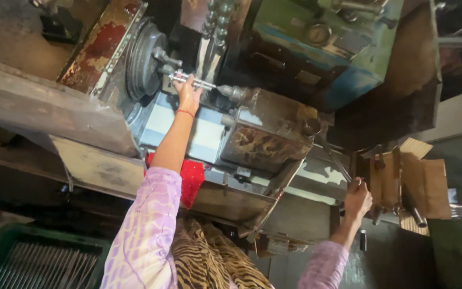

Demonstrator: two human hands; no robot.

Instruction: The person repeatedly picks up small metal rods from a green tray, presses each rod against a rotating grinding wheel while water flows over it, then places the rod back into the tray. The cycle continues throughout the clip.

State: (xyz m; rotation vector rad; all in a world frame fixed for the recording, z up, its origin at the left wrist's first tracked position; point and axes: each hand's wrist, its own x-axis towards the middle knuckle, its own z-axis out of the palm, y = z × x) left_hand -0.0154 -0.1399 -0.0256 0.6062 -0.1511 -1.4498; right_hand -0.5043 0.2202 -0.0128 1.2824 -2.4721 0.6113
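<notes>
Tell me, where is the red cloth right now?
In the head view, the red cloth hangs off the lathe's front edge, left of centre, just beside the left forearm and below the pale machine bed.

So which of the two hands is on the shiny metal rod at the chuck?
The left hand, with the red wrist thread, grips that rod; the right hand holds a lever lower right.

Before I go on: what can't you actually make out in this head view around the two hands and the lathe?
Head view:
- Left hand grips the metal rod; the fingers hide the grip point.
- Rod's end at the chuck: too small to tell how it seats.
- Right hand on a lever; the handle end is covered.
- Green crate: cut off by the frame's bottom edge.
</notes>
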